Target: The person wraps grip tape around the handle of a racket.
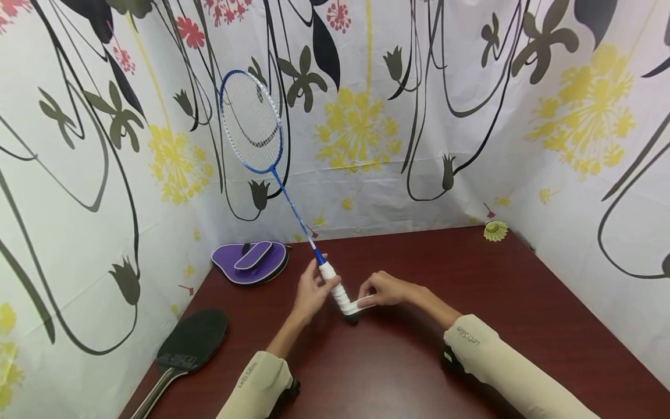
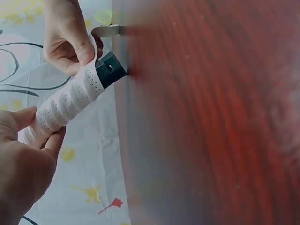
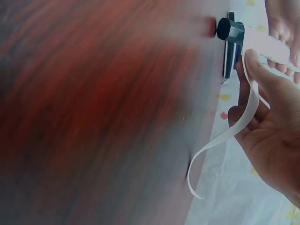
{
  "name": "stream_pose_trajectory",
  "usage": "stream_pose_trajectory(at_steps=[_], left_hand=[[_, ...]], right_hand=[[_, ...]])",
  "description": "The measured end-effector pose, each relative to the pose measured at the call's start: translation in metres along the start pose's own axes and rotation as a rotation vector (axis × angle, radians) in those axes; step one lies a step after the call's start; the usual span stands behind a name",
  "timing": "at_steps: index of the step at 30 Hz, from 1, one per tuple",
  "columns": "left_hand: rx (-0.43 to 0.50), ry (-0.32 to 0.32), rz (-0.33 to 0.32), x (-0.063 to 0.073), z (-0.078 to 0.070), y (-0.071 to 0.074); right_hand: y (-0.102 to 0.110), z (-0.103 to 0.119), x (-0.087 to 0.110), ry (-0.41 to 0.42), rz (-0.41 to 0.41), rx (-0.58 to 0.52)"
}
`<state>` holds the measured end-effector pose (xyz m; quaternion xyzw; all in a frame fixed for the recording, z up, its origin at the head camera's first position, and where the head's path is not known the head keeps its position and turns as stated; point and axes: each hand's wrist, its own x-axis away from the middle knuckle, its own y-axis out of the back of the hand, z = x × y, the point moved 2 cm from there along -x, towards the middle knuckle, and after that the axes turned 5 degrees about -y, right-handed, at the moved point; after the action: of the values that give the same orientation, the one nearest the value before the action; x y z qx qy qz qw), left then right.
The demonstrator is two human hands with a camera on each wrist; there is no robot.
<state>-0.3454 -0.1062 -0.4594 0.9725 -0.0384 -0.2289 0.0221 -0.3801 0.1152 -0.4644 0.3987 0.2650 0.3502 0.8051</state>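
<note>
A blue and white badminton racket (image 1: 291,201) slants up and to the left, its head high against the patterned cloth. White perforated grip tape (image 2: 70,101) winds round its handle, leaving the black butt cap (image 2: 110,70) bare at the lower end. My left hand (image 1: 310,297) holds the wrapped handle between thumb and fingers near its upper part. Beside the butt, my right hand (image 1: 386,289) pinches the unwound tape where it leaves the handle. In the right wrist view the loose tape strip (image 3: 234,129) trails past that hand, its tail curling down near the table.
On the dark red table (image 1: 398,372), a black table tennis paddle (image 1: 193,340) lies at the left. A purple paddle case (image 1: 225,260) rests at the back left corner. Near the back right corner sits a yellow shuttlecock (image 1: 495,230). Floral cloth (image 1: 419,203) surrounds the table's back and sides.
</note>
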Motion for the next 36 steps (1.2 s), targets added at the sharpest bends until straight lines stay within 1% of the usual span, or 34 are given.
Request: stream_pose_trajectory(at_steps=[3, 8, 11, 13, 16, 19, 21, 23, 26, 30, 36], left_hand=[[0.029, 0.021, 0.021, -0.002, 0.000, 0.000], [0.020, 0.017, 0.062, -0.005, 0.001, -0.001], [0.007, 0.014, 0.087, -0.007, -0.002, 0.000], [-0.006, 0.010, 0.105, -0.007, -0.007, 0.000], [-0.034, 0.002, 0.121, -0.004, -0.021, 0.001], [-0.056, -0.003, 0.120, -0.001, -0.030, 0.002], [-0.053, -0.004, 0.120, -0.001, -0.025, 0.003], [-0.032, -0.004, 0.128, -0.003, -0.014, 0.005], [0.011, 0.030, 0.149, -0.007, 0.000, 0.008], [0.081, 0.062, 0.148, -0.009, 0.004, 0.010], [0.203, 0.042, 0.139, -0.008, 0.009, 0.009]], right_hand=[[-0.002, 0.000, -0.001, -0.008, 0.005, -0.005], [-0.004, 0.000, -0.002, -0.023, 0.024, -0.024], [-0.004, 0.000, -0.004, -0.021, 0.036, -0.028], [-0.004, 0.001, -0.005, -0.017, 0.041, -0.025], [-0.005, 0.001, -0.006, -0.013, 0.049, -0.018], [-0.006, 0.002, -0.008, -0.012, 0.061, -0.012], [-0.007, 0.003, -0.009, -0.012, 0.065, -0.008], [-0.008, 0.003, -0.010, -0.010, 0.067, -0.004], [-0.009, 0.005, -0.012, -0.006, 0.065, -0.004], [-0.008, 0.006, -0.012, -0.003, 0.067, -0.010], [-0.007, 0.006, -0.011, 0.002, 0.090, -0.017]])
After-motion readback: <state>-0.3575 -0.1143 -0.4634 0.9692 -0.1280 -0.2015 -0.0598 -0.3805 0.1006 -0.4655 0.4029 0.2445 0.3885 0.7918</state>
